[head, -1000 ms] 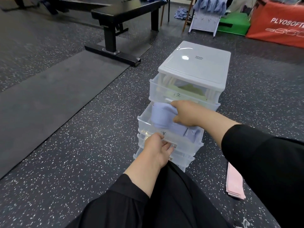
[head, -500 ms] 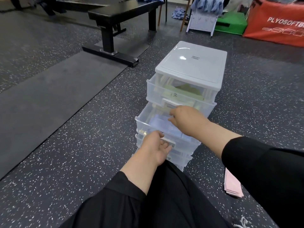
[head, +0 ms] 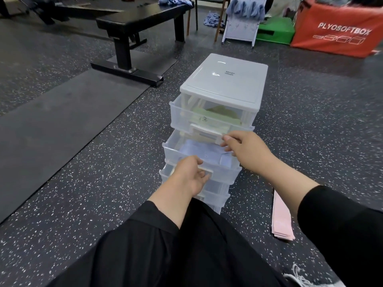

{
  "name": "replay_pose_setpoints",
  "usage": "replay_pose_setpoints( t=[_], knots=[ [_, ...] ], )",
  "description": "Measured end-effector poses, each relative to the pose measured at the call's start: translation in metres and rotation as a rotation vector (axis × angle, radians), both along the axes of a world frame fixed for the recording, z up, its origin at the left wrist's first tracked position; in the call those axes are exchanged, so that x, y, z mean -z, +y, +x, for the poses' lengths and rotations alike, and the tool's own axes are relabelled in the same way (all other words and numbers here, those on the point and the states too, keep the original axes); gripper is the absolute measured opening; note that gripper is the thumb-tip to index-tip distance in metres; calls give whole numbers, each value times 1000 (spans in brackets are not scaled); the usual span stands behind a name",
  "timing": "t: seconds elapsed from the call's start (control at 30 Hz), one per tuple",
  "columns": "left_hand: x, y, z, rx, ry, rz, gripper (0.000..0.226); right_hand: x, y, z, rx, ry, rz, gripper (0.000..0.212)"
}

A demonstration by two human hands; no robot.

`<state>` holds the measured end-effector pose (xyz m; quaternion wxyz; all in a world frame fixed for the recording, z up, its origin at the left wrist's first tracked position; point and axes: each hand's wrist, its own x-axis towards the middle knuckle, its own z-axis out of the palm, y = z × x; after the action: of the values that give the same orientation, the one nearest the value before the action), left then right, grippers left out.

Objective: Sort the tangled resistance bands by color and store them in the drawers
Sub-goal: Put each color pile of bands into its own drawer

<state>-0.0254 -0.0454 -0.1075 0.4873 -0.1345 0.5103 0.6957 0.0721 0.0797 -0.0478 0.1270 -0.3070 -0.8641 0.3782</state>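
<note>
Pinching the second drawer's handle (head: pixel 204 172), the left grip (head: pixel 186 177) fronts lilac bands (head: pixel 204 151).

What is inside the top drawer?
Through the clear front of the top drawer you can see folded green bands. The white lid covers the back of the drawer, so whatever lies there is hidden.

White capitals reading "PLYOSOFTBOX" stand on the side of the big red padded box (head: pixel 339 32). The small dark label on the white plastic top of the drawer unit (head: pixel 224 79) is too small to read.
</note>
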Motion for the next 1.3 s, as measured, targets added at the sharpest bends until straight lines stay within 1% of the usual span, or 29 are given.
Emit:
replay_pose_setpoints(
  t=[0.1, 0.17, 0.3, 0.37, 0.4, 0.47, 0.57, 0.67, 0.77, 0.87, 1.0, 1.13, 1.2, 1.23, 1.3],
  knots=[
    [-3, 7, 2, 1, 29, 13, 39, 2, 5, 13, 5, 8, -22, 25],
    [-2, 10, 4, -17, 32, 10, 40, 5, 9, 22, 11, 12, -21, 24],
    [-8, 14, 29, 5, 17, -14, 41, 16, 19, 42, 65, 78, -47, 17],
    [-10, 19, 54, 69, 53, -45, 38, 21, 24, 55, 122, 115, -62, 17],
    [-10, 24, 68, 123, 85, -56, 33, 23, 27, 62, 155, 124, -62, 17],
    [-10, 33, 93, 238, 147, -59, 31, 29, 32, 79, 204, 115, -57, 19],
    [-10, 53, 121, 385, 255, -72, 25, 40, 44, 115, 269, 41, -35, 26],
    [-6, 76, 146, 454, 316, -99, 22, 52, 63, 160, 329, -56, -64, 27],
    [2, 97, 171, 515, 328, -128, 27, 68, 91, 211, 356, -187, -98, 32],
    [17, 121, 194, 577, 313, -179, 30, 84, 118, 263, 430, -251, -146, 35],
    [42, 156, 224, 664, 337, -262, 19, 107, 155, 320, 506, -330, -203, 38],
    [79, 193, 253, 721, 394, -334, 27, 141, 186, 361, 538, -420, -253, 44],
    [93, 213, 268, 760, 393, -356, 28, 152, 202, 375, 509, -537, -299, 47],
    [99, 223, 277, 784, 390, -368, 28, 157, 211, 382, 492, -581, -314, 48],
    [108, 240, 293, 834, 408, -382, 20, 167, 230, 397, 529, -581, -334, 47]
  ],
)
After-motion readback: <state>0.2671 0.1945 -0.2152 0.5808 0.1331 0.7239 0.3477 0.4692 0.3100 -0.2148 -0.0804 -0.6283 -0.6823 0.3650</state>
